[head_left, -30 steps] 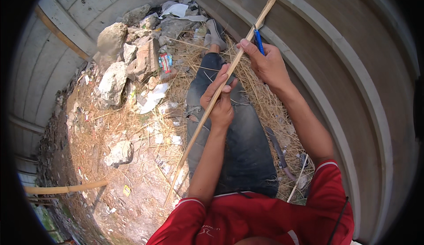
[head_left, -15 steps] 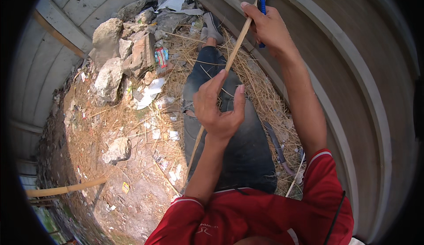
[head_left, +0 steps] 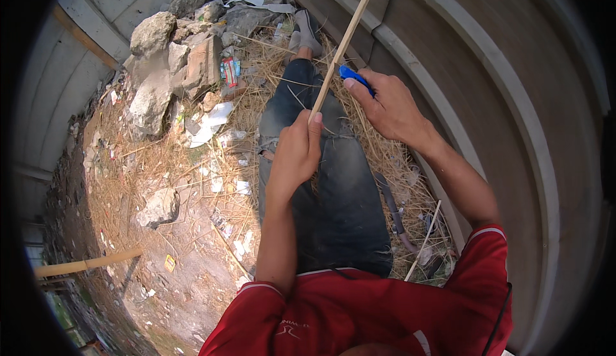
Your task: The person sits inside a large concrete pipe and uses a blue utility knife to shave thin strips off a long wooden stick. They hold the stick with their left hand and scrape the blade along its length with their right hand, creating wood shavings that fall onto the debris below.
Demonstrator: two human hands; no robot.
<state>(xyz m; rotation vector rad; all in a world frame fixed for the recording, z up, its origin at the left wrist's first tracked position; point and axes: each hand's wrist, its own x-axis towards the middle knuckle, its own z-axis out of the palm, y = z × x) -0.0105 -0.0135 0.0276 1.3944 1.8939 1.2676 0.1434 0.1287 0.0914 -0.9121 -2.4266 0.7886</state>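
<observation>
My left hand (head_left: 294,154) is closed round a long, pale bamboo strip (head_left: 347,38), thumb pressed along it. From that fist the strip slants up and to the right, past the top edge of the picture. In my right hand (head_left: 396,111) is a blue utility knife (head_left: 354,78), its front end close to the strip, just above my left fist. Whether the blade touches the bamboo I cannot tell. Both hands are above my outstretched legs in dark, torn trousers (head_left: 346,195).
Corrugated sheet wall (head_left: 487,99) curves close along my right side. Rocks (head_left: 157,67) and litter are piled at the far left. Dry straw (head_left: 378,138) lies around my legs. A bamboo pole (head_left: 90,264) juts in at the lower left, and a thin stick (head_left: 423,240) is by my right hip.
My right hand has let go of the bamboo strip's upper part and come down with the utility knife, now pointing at the strip. My left hand has gone from spread fingers to a closed grip.
</observation>
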